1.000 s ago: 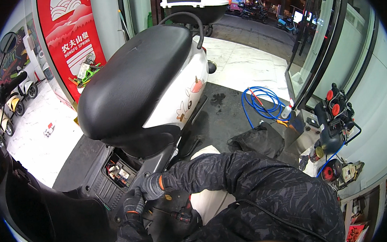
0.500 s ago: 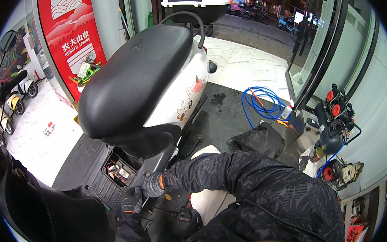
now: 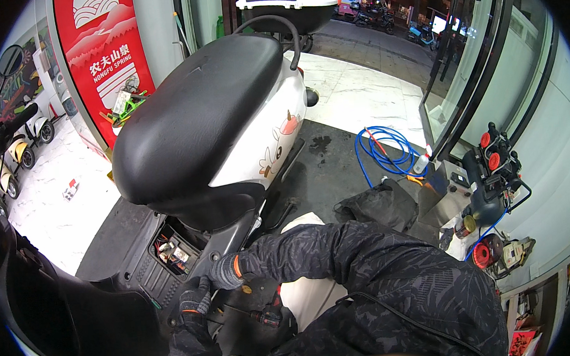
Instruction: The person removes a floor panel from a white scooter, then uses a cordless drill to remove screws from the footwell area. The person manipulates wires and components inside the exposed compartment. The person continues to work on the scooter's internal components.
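A scooter with a black seat [image 3: 199, 111] and a white side panel [image 3: 266, 153] stands before me. In its footboard [image 3: 156, 285] an open compartment [image 3: 175, 253] shows wires and electrical parts. My left hand [image 3: 195, 296], in a grey glove with an orange cuff edge, is closed at the footboard's near edge. Right beside it, my right hand [image 3: 223, 272], gloved alike, is closed at the same edge, fingers pointing toward the left hand. Whatever lies between the fingers is hidden. Below the hands, a red-and-black screwdriver [image 3: 267, 318] lies close to my leg.
Blue hose [image 3: 390, 153] lies coiled on the dark mat at the right. Near it are a black cloth [image 3: 378, 207], a metal box [image 3: 448, 192] and an air compressor [image 3: 489, 175]. A round mirror [image 3: 11, 60] sticks up from the handlebar at the left.
The view has shifted very slightly. Both hands stay at the footboard's edge, with hardly any visible movement.
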`<state>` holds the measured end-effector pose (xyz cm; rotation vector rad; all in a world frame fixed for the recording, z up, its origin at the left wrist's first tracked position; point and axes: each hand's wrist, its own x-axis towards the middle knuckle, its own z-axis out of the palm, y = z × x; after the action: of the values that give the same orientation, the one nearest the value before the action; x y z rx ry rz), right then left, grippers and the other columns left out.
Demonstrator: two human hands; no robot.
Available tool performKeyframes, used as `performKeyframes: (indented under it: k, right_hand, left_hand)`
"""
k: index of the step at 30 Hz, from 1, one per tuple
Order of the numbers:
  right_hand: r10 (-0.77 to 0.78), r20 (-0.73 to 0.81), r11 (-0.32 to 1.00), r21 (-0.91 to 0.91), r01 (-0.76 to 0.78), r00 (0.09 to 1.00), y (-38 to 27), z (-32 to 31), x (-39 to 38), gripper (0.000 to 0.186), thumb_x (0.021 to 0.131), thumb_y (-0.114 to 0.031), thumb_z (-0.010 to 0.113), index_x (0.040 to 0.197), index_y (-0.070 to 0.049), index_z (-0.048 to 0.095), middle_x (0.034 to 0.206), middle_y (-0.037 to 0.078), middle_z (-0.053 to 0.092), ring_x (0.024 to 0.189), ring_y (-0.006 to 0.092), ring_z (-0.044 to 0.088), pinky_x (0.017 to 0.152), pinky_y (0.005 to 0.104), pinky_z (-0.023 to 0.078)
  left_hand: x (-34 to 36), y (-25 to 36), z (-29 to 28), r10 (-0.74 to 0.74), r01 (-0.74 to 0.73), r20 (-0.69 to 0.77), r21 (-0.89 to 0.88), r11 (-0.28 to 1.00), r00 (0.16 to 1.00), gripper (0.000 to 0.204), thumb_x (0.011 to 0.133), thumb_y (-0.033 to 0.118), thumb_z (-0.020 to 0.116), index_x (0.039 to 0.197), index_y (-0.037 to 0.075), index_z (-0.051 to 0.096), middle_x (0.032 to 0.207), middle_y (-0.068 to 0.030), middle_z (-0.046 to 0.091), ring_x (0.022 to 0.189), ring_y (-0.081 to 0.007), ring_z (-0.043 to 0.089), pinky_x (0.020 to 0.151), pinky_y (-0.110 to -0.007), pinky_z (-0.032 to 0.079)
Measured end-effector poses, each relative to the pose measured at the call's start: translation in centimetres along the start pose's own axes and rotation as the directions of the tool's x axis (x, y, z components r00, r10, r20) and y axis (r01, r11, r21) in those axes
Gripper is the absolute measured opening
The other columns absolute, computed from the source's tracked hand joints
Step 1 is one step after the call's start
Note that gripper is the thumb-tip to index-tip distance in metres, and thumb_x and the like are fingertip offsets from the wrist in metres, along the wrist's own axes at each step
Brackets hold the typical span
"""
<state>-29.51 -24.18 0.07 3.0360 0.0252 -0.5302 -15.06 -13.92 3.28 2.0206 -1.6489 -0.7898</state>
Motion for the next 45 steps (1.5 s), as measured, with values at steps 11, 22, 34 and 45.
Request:
performKeyframes:
  k: [11,22,34,45]
  right_hand:
    - [0.067,-0.076,0.96,0.275,-0.043,0.995,0.5,1.8,0.7,0.031,0.094,-0.023,0.052,0.114,-0.008,0.069,0.115,0.013,0.068,0.107,0.0295,0.066,0.095,0.041,0.052]
    - [0.375,0.086,0.771,0.524,-0.362,0.923,-0.7,-2.7,-2.4,0.039,0.089,-0.039,0.057,0.107,-0.008,0.071,0.101,0.021,0.072,0.095,0.0383,0.068,0.086,0.0483,0.054]
    - [0.1,-0.038,0.92,0.383,-0.078,0.994,0.7,1.4,0.2,0.03,0.094,-0.024,0.051,0.108,-0.007,0.071,0.1,0.015,0.071,0.095,0.0339,0.068,0.087,0.0447,0.054]
    - [-0.067,-0.059,0.992,0.102,0.072,0.996,0.9,2.7,1.4,0.03,0.091,-0.02,0.054,0.115,-0.01,0.069,0.112,0.009,0.069,0.104,0.0272,0.066,0.095,0.0388,0.051]
  left_hand:
    - [-0.2,0.3,-0.2,-0.043,0.044,0.04,-0.028,0.999,0.998,0.04,0.099,0.035,0.056,0.108,-0.001,0.07,0.105,-0.0258,0.069,0.104,-0.0439,0.065,0.088,-0.047,0.05]
    - [0.6,-1.3,0.5,-0.125,0.137,0.073,-0.184,0.973,0.989,0.041,0.096,0.037,0.061,0.104,-0.001,0.074,0.089,-0.0262,0.072,0.088,-0.0413,0.07,0.079,-0.047,0.053]
    - [2.1,-3.8,1.9,-0.138,0.16,0.135,-0.163,0.974,0.981,0.044,0.096,0.038,0.06,0.112,-0.001,0.071,0.104,-0.0269,0.071,0.102,-0.0412,0.068,0.089,-0.046,0.052]
    - [0.9,-1.8,0.9,-0.06,0.065,0.076,-0.065,0.996,0.995,0.047,0.097,0.039,0.057,0.113,-0.003,0.07,0.112,-0.0271,0.069,0.111,-0.0431,0.063,0.094,-0.046,0.049]
